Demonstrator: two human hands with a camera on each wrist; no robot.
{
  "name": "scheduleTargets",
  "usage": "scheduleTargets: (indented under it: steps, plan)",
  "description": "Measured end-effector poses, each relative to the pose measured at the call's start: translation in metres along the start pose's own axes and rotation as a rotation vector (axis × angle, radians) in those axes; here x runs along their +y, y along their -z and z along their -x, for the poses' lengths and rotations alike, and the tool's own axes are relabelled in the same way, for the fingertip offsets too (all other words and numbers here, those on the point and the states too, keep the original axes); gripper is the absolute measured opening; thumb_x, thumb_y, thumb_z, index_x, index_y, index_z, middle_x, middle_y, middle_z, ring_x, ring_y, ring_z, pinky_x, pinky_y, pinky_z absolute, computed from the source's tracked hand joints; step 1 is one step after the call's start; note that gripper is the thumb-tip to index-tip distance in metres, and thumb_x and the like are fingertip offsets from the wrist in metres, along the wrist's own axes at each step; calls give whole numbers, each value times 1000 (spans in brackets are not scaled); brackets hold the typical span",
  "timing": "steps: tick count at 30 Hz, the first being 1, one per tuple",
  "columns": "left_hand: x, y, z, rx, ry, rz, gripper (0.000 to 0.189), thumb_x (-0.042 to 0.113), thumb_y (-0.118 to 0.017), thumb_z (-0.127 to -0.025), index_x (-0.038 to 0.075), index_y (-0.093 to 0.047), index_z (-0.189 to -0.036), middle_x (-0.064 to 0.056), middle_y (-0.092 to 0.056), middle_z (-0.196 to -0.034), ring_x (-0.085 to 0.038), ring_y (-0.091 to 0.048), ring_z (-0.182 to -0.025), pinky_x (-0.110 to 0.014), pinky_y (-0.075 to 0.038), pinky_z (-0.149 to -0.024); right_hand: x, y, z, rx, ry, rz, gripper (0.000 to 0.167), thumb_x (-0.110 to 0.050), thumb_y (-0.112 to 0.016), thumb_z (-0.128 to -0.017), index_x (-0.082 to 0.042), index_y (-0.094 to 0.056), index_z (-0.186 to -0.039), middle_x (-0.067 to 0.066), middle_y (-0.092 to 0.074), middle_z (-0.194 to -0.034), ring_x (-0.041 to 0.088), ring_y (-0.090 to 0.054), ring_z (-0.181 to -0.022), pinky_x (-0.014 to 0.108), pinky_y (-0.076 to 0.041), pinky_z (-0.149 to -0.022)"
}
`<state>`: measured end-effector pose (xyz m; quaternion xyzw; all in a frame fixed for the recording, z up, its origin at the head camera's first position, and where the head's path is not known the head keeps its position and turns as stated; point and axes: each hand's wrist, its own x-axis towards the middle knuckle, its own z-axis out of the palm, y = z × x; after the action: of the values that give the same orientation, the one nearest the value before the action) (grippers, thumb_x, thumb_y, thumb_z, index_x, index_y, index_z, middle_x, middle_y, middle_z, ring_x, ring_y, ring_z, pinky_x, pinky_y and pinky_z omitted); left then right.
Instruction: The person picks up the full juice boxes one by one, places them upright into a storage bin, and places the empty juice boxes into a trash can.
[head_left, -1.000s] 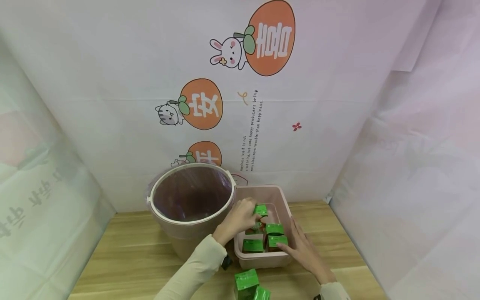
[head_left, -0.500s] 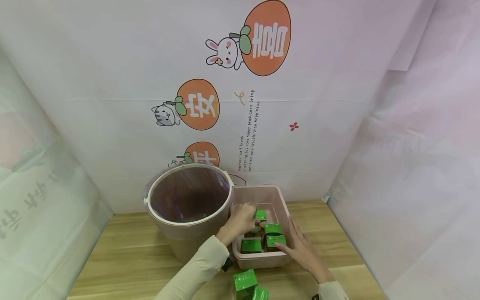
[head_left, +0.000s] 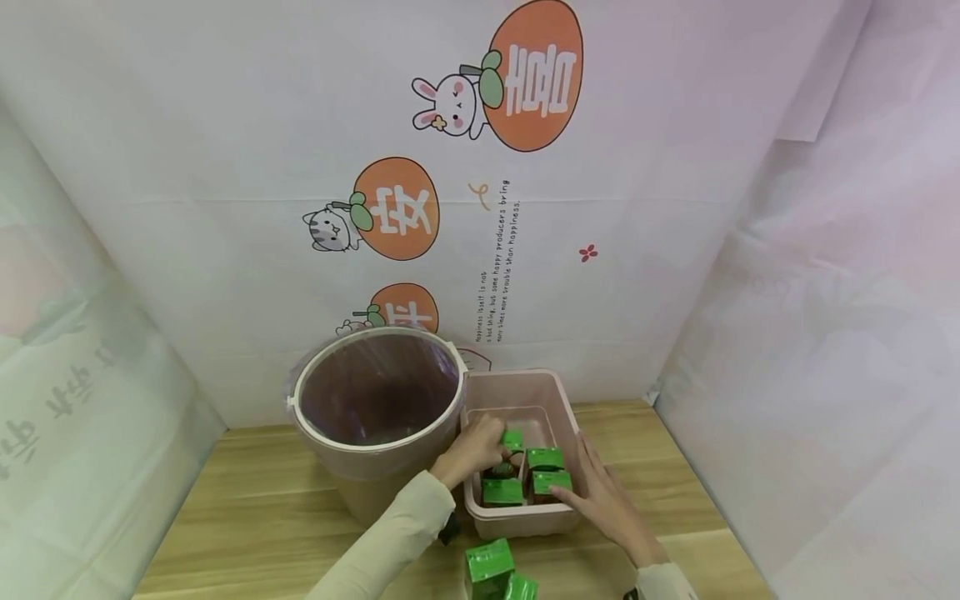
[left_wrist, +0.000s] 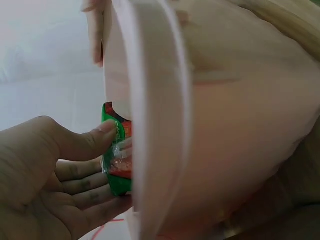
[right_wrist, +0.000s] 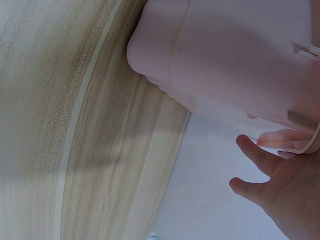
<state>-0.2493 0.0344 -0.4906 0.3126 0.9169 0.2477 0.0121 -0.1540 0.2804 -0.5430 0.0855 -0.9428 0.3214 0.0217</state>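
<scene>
My left hand (head_left: 477, 446) reaches over the left side of a pink plastic bin (head_left: 525, 523). Between thumb and fingers it pinches a small green-and-red packaged box (left_wrist: 119, 175), which the rim partly hides in the left wrist view. Near it in the bin's front half stand more green-topped boxes: one at front left (head_left: 502, 492) and two on the right, one green-topped box (head_left: 545, 458) behind the other. My right hand (head_left: 609, 502) rests on the bin's right side, its thumb over the rim and its other fingers lying fairly straight along the wall.
A large beige bucket (head_left: 360, 475) with a plastic liner and white rim stands directly left of the bin. In front of the bin, two more green boxes (head_left: 489, 567) sit on the wooden table (head_left: 240, 517). A printed white cloth (head_left: 637, 317) hangs behind.
My left hand has drawn the pinched box slightly towards the front left inside the bin, nearer the front-left box. The right hand stays on the bin's right side. The view shifted slightly.
</scene>
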Motion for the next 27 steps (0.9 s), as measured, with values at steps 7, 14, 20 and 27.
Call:
scheduleTargets:
  steps: [7,14,20,27]
  plan:
    - [-10,-7,-2,-16,-6,74,62,0,-84,-88,16,-30,-60,9,-12,-57,-6,-14,-49,-22,-18,-48,0,0,1,-1,0,3,106,-56,-65,-101,2,-6,-168,25,-4,-174,53,-22,-153,74,-11,-120]
    - [-16,-13,-3,-31,-12,76,61,5,-90,-84,16,-36,-58,10,-12,-56,-6,-14,-50,-21,-19,-49,-1,2,1,-21,-26,5,106,-58,-64,-101,-1,-4,-168,22,-1,-175,53,-21,-153,75,-11,-119]
    - [-19,-19,-5,-44,-3,47,56,6,-91,-82,16,-41,-60,11,-17,-54,-6,-19,-49,-22,-22,-49,-2,3,1,-26,-33,-1,106,-57,-64,-101,-3,-3,-169,22,0,-175,53,-19,-154,76,-12,-119]
    - [-24,-27,-8,-59,6,55,56,8,-93,-81,17,-41,-61,12,-16,-54,-6,-19,-48,-22,-23,-49,-2,1,0,-9,-13,15,106,-57,-64,-101,-1,-5,-169,22,-2,-175,55,-23,-152,77,-15,-117]
